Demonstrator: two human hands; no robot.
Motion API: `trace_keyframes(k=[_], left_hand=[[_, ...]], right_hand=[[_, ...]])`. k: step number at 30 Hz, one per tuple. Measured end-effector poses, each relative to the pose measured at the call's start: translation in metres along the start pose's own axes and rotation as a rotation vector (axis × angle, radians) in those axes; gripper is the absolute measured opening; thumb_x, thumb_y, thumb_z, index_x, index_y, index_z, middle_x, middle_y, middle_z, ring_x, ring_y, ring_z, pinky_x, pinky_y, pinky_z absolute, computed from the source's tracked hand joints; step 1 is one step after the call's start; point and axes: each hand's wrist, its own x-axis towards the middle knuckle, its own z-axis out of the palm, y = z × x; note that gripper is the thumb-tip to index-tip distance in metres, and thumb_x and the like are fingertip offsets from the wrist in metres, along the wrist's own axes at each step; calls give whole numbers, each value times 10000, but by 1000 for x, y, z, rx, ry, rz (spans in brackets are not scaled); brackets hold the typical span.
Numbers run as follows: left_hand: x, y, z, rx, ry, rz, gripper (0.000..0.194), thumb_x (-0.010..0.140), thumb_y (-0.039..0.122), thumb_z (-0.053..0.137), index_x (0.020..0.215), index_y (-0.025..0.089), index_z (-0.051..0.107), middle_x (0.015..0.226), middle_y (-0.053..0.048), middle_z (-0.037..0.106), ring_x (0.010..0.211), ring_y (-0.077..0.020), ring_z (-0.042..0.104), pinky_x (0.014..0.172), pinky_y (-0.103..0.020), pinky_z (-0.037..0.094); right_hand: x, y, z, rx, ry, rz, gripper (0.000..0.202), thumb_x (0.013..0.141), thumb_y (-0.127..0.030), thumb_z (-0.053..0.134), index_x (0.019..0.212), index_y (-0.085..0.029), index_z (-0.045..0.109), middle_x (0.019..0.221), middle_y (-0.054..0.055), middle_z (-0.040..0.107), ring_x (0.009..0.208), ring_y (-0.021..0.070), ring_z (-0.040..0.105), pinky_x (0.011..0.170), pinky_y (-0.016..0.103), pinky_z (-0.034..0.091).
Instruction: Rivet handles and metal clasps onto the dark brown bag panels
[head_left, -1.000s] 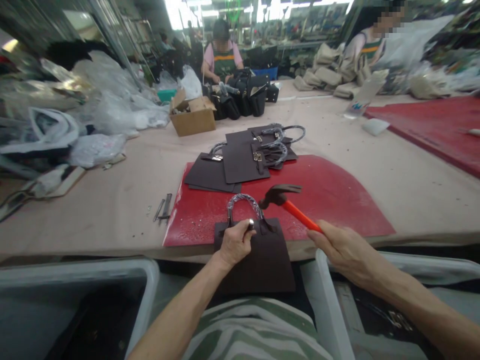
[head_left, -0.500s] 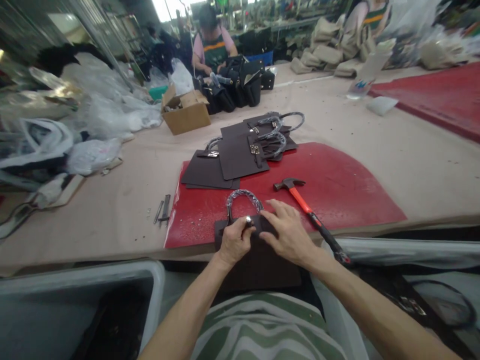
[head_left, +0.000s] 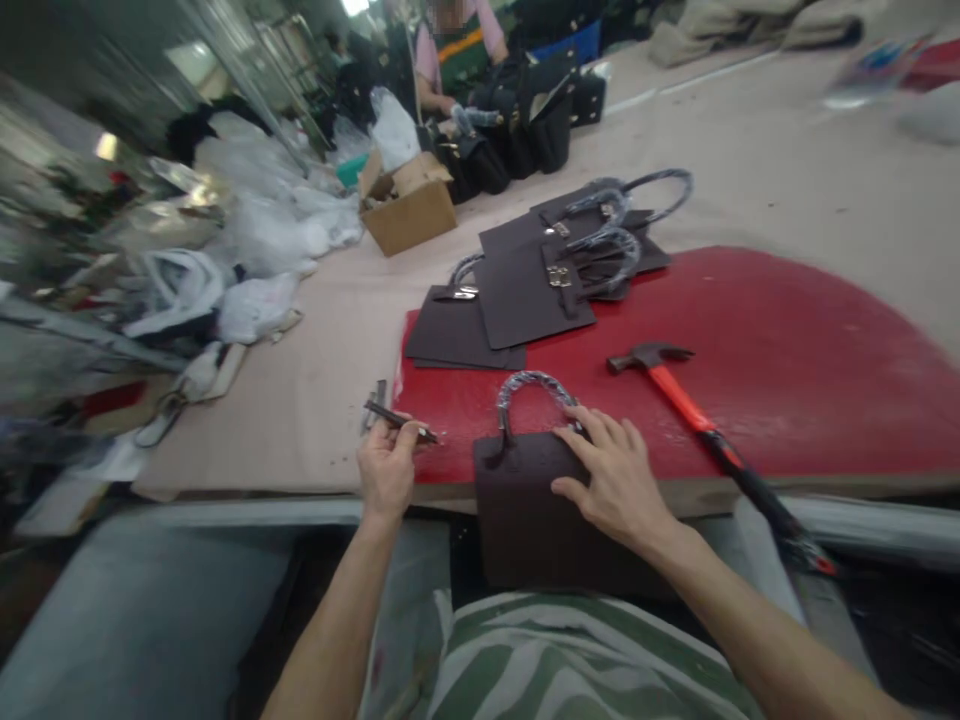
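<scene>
A dark brown bag panel (head_left: 540, 525) lies over the table's front edge, with a plastic-wrapped handle (head_left: 534, 379) arching from its top. My right hand (head_left: 619, 480) rests on the panel's upper right with fingers spread, by the handle's right end. My left hand (head_left: 388, 465), left of the panel, pinches a slim dark metal punch (head_left: 401, 418) between thumb and fingers. Just beyond it, other slim metal tools (head_left: 380, 392) lie on the table, partly covered by the punch. To the right rests a claw hammer (head_left: 681, 397) with an orange and black handle.
Beneath the work is a red mat (head_left: 780, 370). Several brown panels (head_left: 517, 300) with wrapped handles are stacked behind. A cardboard box (head_left: 412, 215) and plastic bags (head_left: 262, 220) stand back left. A person sits across the table by black bags (head_left: 517, 125). A grey bin (head_left: 150, 590) is below left.
My left hand has moved left from the panel's top to beside the metal tools, and the punch is now tilted flat. My right hand stays on the panel. The view has shifted.
</scene>
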Motion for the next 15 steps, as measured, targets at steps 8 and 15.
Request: trace_keyframes(k=[8, 15], left_hand=[[98, -33, -116, 896, 88, -202, 134, 836, 265, 622, 763, 164, 671, 830, -126, 742, 933, -270, 710, 790, -303, 511], [115, -40, -105, 1074, 8, -166, 259, 904, 251, 573, 1101, 145, 704, 1212, -198, 679, 1139, -293, 652, 905, -330, 473]], right_hand=[[8, 21, 28, -106, 169, -128, 506, 880, -521, 470, 1238, -221, 663, 1411, 157, 559, 1242, 425, 511, 1013, 644, 388], [9, 23, 25, -160, 174, -164, 566, 914, -595, 390, 1246, -223, 656, 1406, 162, 557, 1212, 419, 534, 981, 636, 418]])
